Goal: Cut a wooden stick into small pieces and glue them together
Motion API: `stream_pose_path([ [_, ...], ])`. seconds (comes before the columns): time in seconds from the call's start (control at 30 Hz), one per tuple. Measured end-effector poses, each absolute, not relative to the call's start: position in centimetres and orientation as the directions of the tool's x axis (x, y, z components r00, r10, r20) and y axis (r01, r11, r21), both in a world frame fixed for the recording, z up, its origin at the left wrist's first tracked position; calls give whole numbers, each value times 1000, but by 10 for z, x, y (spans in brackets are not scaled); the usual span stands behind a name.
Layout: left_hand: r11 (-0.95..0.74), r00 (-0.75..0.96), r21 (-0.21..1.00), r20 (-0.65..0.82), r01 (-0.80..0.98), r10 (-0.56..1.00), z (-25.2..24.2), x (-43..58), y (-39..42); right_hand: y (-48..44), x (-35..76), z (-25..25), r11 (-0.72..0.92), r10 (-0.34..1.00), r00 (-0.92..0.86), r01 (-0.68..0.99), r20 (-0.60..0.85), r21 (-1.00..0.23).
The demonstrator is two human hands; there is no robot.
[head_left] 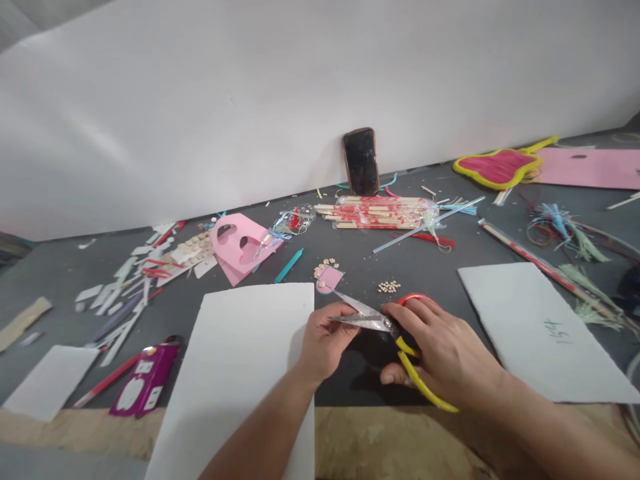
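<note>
My right hand (445, 340) grips a pair of scissors (373, 320) with red and yellow handles, the blades spread and pointing left. Between those blades are the fingertips of my left hand (325, 343), pinched together; whatever they hold is too small to name. Just beyond the blade tips lies a small pink piece (331, 277) with a rounded end, with several tiny pale pieces (326, 267) along its edge. A second small heap of pale pieces (389, 287) sits on the dark table beyond the scissors. My left forearm passes over a white sheet (255, 347).
A phone (361, 162) leans against the white wall. Bagged sticks (380, 212) lie in front of it. A teal tube (289, 265) and pink cut-out card (240, 245) are left of centre, with scattered strips (120, 287) farther left. At right are a white board (545, 327) and tassels (565, 227).
</note>
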State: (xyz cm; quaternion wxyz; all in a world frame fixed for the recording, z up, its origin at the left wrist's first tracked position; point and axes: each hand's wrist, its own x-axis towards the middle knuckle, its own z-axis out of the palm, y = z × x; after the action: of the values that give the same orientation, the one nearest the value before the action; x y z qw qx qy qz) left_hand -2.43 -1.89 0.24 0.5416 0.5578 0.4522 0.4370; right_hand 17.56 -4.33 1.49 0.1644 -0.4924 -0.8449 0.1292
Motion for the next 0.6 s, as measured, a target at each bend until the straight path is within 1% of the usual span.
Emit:
stream_pose_path([
  [0.2, 26, 216, 999, -31, 30, 976, 6, -22, -19, -42, 178, 12, 519, 853, -488, 752, 186, -406],
  [0.3, 26, 213, 999, -30, 18, 977, 5, -21, -20, -42, 181, 9, 524, 851, -480, 757, 212, -391],
  [0.43, 32, 234, 999, -30, -5, 972, 3, -19, -22, -45, 182, 9, 511, 859, -480, 776, 179, -370],
  [0.6, 50, 273, 995, -25, -82, 962, 3, -18, -22, -47, 180, 12, 474, 877, -467, 799, 114, -370],
])
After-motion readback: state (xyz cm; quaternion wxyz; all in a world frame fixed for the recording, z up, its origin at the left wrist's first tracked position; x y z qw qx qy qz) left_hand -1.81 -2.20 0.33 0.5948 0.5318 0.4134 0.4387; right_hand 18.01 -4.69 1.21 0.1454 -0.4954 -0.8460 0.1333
